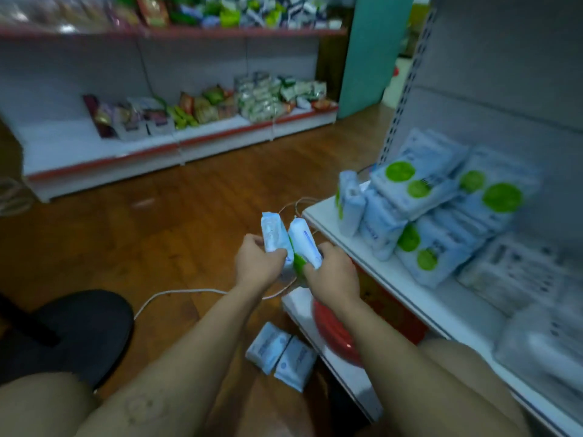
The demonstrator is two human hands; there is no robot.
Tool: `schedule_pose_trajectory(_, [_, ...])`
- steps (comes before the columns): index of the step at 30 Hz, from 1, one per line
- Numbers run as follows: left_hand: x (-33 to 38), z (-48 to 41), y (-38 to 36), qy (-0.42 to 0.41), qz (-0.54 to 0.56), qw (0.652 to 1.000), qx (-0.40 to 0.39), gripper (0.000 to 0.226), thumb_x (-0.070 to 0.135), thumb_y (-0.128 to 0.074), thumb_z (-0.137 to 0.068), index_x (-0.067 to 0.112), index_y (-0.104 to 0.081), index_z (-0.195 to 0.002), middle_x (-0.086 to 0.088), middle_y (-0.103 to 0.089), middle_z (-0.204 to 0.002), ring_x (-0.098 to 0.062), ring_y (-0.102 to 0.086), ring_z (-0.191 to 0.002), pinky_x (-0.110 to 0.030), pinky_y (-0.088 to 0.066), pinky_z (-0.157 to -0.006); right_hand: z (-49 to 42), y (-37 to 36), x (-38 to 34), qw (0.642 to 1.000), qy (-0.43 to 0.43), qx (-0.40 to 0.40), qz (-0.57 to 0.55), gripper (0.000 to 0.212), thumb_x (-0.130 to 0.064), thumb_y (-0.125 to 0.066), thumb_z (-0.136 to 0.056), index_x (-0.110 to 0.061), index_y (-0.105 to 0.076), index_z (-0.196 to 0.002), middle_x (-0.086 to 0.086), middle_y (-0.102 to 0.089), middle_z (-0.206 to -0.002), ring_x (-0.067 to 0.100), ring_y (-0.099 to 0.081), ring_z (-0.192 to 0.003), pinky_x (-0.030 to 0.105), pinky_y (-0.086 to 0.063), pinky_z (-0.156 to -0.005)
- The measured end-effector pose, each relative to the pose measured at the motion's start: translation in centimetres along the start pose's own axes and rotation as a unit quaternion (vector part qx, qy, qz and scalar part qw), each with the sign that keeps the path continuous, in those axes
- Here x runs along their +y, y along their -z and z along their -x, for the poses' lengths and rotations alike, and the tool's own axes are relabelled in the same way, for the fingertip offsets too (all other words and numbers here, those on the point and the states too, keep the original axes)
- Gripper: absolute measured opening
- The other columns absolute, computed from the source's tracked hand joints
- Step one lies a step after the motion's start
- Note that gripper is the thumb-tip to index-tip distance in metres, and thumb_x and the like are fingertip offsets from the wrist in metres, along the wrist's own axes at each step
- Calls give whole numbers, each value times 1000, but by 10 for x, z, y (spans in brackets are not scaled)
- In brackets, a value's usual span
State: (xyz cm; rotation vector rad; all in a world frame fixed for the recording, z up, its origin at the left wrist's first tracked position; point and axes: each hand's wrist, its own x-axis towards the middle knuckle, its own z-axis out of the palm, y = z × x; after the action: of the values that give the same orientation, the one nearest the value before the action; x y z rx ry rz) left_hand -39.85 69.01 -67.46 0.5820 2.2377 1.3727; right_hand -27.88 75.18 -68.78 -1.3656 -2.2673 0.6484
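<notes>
Bare left hand (257, 260), bare right hand (331, 272); faint ring-shaped mark (138, 405) on bare left forearm (189, 342); bare knees (457, 367)

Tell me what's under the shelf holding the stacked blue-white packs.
A red basin on the lower shelf, partly covered by the right forearm; the upper shelf hides anything deeper.

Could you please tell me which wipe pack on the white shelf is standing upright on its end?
The lone pack at the left end of the shelf; the other packs beside it lie piled flat or slanted.
</notes>
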Motion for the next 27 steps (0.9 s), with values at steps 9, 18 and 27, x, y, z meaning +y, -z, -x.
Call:
schedule_pose_trajectory(9, [126,38,-11,-127,57,990,-2,19,29,-60,-85,27,-43,-92,0,-59,-96,-23,-66,-86,-44,-60,-76,-5,175,6,986,41,162,5,21,-23,-60,-79,-13,-62,-97,12,-62,-97,33,-57,-88,32,-38,-67])
schedule_pose_trajectory(18, [169,42,-43,-172,11,985,-28,15,25,-56,-87,24,-43,-93,2,-59,-91,-22,-66,-82,-40,-58,-71,-18,288,77,984,-28,173,36,14,-21,-62,-85,-8,-58,-90,7,-61,-82,24,-55,-73,29,-36,-58])
schedule_pose_trajectory(27, [178,57,-96,-207,-35,975,-75,33,29,-61,-88,17,-46,-114,1,-56,-98,-18,-59,-81,-33,-53,-60,-35,257,124,963,-48,264,2,24,-19,-66,-84,-10,-54,-103,12,-60,-100,28,-57,-80,31,-40,-64])
